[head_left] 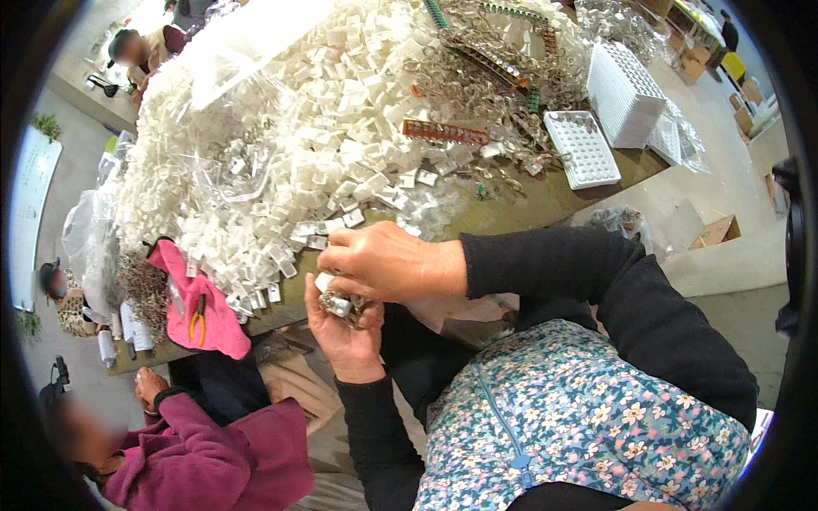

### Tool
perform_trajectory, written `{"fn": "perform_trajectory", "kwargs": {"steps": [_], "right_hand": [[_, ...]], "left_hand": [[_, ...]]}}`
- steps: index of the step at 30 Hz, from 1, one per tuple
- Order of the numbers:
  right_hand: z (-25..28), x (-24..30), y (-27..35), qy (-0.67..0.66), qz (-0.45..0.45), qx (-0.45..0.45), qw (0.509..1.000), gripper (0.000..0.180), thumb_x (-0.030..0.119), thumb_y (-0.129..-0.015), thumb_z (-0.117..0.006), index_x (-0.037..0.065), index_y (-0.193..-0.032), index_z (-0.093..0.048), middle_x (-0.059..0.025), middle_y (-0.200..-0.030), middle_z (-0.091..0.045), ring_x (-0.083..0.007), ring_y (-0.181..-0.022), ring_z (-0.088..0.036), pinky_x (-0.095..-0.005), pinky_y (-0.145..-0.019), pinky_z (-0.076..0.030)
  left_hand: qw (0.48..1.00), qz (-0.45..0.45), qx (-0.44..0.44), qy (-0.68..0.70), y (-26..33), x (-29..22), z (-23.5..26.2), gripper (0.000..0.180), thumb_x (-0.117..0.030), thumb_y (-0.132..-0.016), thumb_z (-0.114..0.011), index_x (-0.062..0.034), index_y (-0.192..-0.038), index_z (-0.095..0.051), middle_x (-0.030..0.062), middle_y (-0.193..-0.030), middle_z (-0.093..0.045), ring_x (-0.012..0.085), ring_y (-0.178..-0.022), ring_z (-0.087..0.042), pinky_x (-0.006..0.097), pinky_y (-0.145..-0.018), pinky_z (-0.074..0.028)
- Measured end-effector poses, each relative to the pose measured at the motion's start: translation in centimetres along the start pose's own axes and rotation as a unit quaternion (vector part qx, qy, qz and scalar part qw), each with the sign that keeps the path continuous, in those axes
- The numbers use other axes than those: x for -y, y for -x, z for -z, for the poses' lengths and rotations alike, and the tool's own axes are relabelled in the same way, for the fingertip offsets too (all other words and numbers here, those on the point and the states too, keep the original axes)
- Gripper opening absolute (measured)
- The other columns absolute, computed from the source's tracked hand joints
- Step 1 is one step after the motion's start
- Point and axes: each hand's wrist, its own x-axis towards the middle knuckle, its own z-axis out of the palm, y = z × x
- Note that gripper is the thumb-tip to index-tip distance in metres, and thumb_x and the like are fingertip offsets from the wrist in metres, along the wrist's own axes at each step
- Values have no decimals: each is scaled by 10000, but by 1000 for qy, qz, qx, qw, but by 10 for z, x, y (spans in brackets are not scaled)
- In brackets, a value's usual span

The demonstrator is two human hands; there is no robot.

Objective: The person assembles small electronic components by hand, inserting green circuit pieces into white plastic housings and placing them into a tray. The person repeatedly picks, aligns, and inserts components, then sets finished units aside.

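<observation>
My left hand (348,336) is cupped palm up just off the table's near edge, holding a small bunch of metal clips (342,305). My right hand (394,264) lies over it, fingers pinched on a small white plastic piece (325,281) at the bunch. Both arms wear black sleeves. A large heap of small white plastic pieces (290,145) covers the table right beyond my hands.
Metal rings and clips (503,77) lie at the far right of the heap, with white perforated trays (584,149) and a stack of them (626,94). A pink cloth with pliers (198,317) lies at left. A person in a magenta sleeve (213,451) sits lower left.
</observation>
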Motion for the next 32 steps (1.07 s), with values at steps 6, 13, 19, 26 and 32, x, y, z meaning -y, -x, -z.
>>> {"fn": "perform_trajectory", "kwargs": {"steps": [6,13,19,26,32], "right_hand": [[25,11,5,-175,52,-138,973,316,191,-836,-631,35,-1101,-562,-147,-1015,-580,-337,-774,-624,-391,-638,-519],[63,6,56,-168,8,-80,982,182,112,-840,-642,55,-1003,-587,-103,-1039,-578,-283,-720,-627,-343,-598,-516],[59,-7,73,-170,-40,-74,982,158,135,-849,-645,56,-982,-613,-79,-1018,-608,-267,-755,-637,-329,-615,-522],[50,-7,90,-193,-61,-39,979,154,148,-854,-642,63,-981,-624,-65,-1013,-616,-254,-747,-641,-323,-604,-525],[45,1,104,-183,-26,-35,982,152,159,-859,-639,87,-993,-635,-79,-1021,-620,-238,-745,-650,-325,-605,-527]], "left_hand": [[995,-50,53,67,-4,-30,-20,306,-291,-903,-552,-60,-1102,-577,157,-1039,-632,192,-782,-599,227,-404,-322],[988,-107,108,-8,-76,-152,-80,346,-250,-924,-525,-67,-1214,-478,186,-1128,-558,249,-863,-608,240,-423,-400],[882,-251,-208,-340,-182,-198,-134,571,-355,-932,-497,-21,-1369,-344,216,-1210,-536,364,-986,-593,444,-744,-577],[440,-143,-232,-855,-186,-193,-150,291,-266,-895,-516,-52,-999,-683,151,-954,-677,313,-874,-658,390,-626,-571],[160,-321,-241,-902,-158,-177,-173,347,-403,-824,-582,-84,-891,-704,171,-952,-668,338,-932,-632,431,-808,-490]]}}
